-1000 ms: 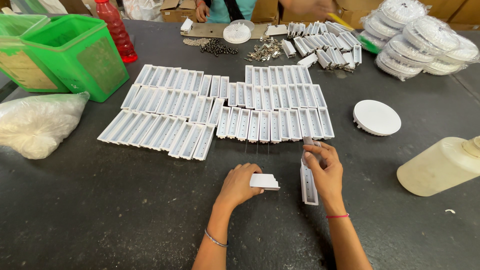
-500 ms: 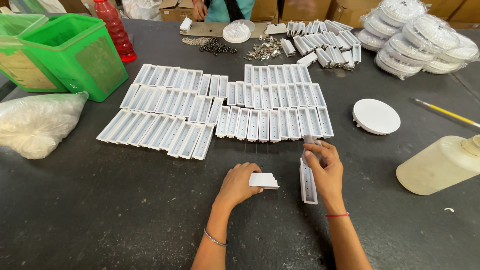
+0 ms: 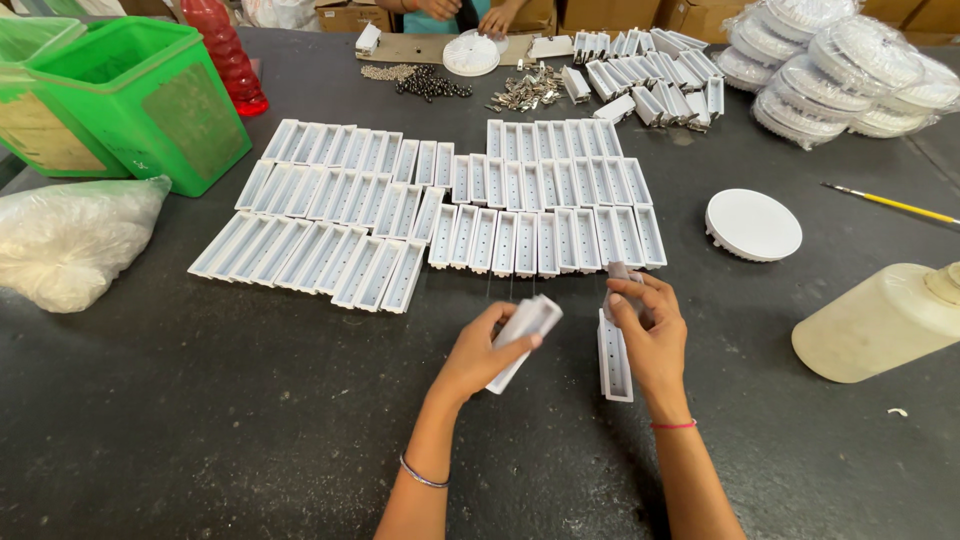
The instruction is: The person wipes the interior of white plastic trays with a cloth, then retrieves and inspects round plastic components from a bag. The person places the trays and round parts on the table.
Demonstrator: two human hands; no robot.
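Left hand [image 3: 480, 352] is closing round one long white plastic tray-shaped housing [image 3: 523, 335], lifting it tilted off the dark table [image 3: 200, 440], open side turned away. Right hand [image 3: 650, 335] is pinching a small grey piece [image 3: 622, 272] at the top end of a second white housing [image 3: 614, 360] lying flat, steadying it. Beyond, matching white housings [image 3: 440, 215] are lying side by side in neat rows, open faces up, perhaps fifty, too crowded to count surely. One white round disc [image 3: 753, 224] and one pale plastic bottle [image 3: 885, 320] are sitting to the right; two green bins [image 3: 130, 95] far left.
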